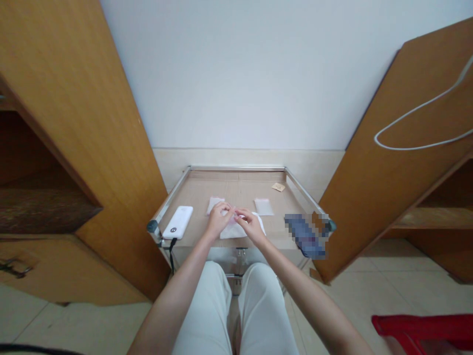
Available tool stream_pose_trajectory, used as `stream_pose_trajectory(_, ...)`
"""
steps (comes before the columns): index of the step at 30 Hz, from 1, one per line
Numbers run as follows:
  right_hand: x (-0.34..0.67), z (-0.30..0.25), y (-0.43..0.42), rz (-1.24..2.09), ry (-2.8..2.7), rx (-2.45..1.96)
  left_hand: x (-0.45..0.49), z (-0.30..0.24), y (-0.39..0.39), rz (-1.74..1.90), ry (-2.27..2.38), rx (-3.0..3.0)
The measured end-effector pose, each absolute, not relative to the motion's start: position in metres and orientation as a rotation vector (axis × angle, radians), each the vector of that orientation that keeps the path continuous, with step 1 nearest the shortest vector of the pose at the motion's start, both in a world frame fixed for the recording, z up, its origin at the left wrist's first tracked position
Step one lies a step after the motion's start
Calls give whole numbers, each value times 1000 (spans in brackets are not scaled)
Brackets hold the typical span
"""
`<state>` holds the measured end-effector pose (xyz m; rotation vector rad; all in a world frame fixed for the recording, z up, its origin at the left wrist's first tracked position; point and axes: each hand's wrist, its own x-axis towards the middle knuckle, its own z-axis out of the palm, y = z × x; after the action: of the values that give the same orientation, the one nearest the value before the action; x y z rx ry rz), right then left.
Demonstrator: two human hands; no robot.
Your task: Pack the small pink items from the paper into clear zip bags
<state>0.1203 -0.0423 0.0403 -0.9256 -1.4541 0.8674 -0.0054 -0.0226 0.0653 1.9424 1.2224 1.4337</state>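
My left hand (219, 218) and my right hand (251, 227) meet at the middle of the table, with fingertips pinched close together. Something small, pale and pinkish lies between them, too small to make out. Under the fingers is a white sheet (234, 231), like a tissue or cloth, partly covered by both hands. Just behind my left hand lies a clear, flat plastic packet (215, 202), its near side hidden. Another such packet (263, 207) lies behind my right hand, not touched.
The table (236, 185) has a raised metal frame (236, 168). A white power bank (179, 222) with a black strap lies at left, a small tan paper (278, 187) at back right, a blurred dark item (305, 236) at right. Wooden cabinets flank it; a red stool (421, 328) stands lower right.
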Motion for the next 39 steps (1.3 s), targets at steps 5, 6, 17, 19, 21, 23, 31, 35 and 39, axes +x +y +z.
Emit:
stream_pose_trajectory(5,121,43,-39,844,-1474,-962,-8,64,-23,1358,1216,2018)
stream_pose_trajectory(6,121,43,-38,834,-1479,-972,-8,64,-24,1346,1220,2037)
stream_pose_trajectory(17,127,50,-28,517,-1832,-1013,-6,58,-28,1280,1365,2166)
stream_pose_trajectory(19,126,51,-27,436,-1902,-998,-6,55,-27,1268,1383,2195)
stream_pose_trajectory(21,125,50,-27,387,-1941,-990,-6,52,-25,1252,1406,2219)
stream_pose_trajectory(23,123,49,-28,366,-1952,-997,-7,50,-23,1235,1450,2230)
stream_pose_trajectory(31,115,43,-28,383,-1871,-1004,-9,52,-25,1185,1601,2236)
stream_pose_trajectory(35,113,40,-26,373,-1803,-1043,-10,51,-26,1200,1646,2241)
stream_pose_trajectory(39,114,38,-26,337,-1738,-1115,-12,51,-27,1192,1664,2256)
